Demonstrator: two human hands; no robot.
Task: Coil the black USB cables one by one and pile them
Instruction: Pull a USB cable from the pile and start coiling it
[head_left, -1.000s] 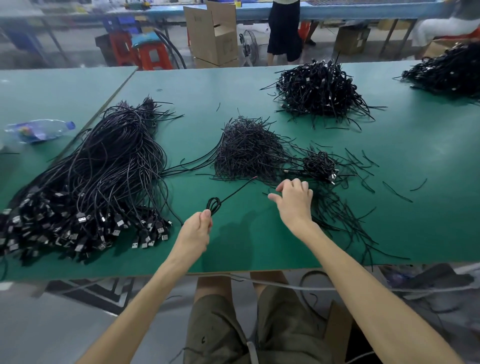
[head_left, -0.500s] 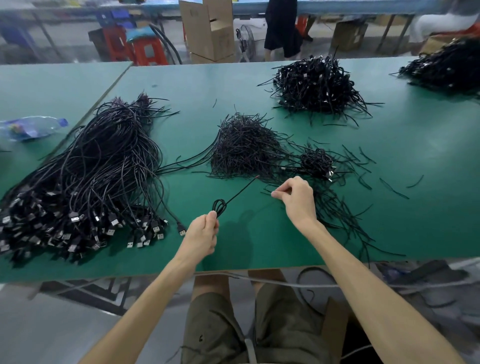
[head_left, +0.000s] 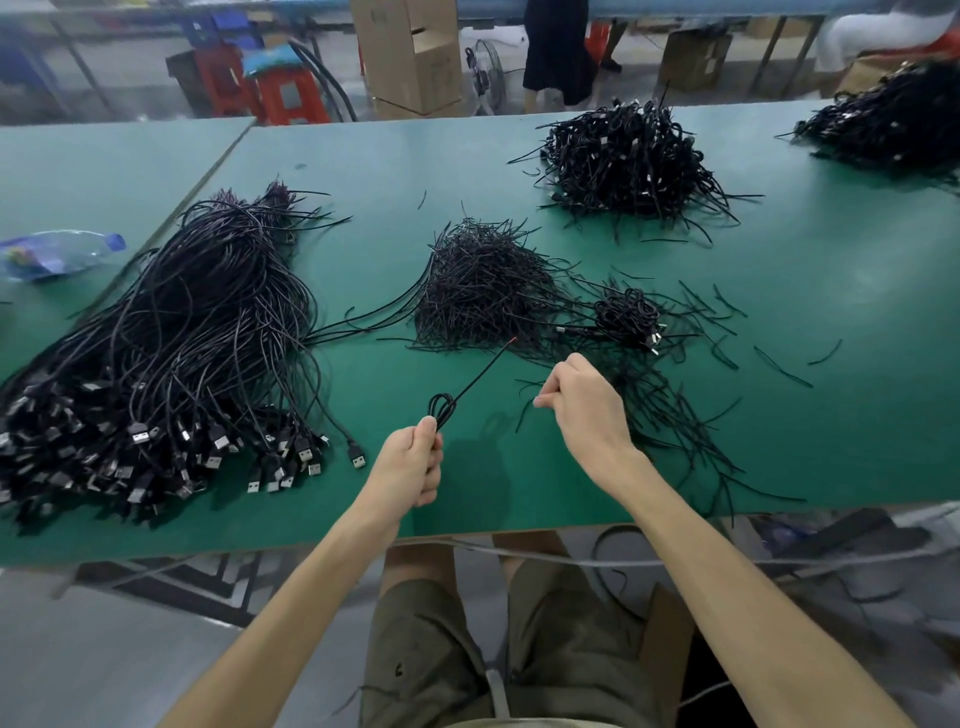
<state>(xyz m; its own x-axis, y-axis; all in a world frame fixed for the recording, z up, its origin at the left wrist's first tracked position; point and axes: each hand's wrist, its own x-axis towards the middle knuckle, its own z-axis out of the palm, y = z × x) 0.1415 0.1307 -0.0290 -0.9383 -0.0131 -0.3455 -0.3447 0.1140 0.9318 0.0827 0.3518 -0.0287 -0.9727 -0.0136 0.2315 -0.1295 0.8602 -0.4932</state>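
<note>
The table top (head_left: 779, 415) is matt, smooth green. The heaped cables (head_left: 208, 322) at left have black, faintly glossy plastic sheaths; their plugs (head_left: 139, 432) end in bright metal. At upper left lies a clear plastic bottle (head_left: 57, 254); at top centre stand brown cardboard boxes (head_left: 410, 52).

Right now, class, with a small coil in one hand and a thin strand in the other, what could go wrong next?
1. The left hand grips the coiled cable only at its base, and its free tail sticks out, so the loops might spring open.
2. The right hand pinches a thin strand beside the loose strands; lifting it could drag others along, perhaps over the table edge.
</note>
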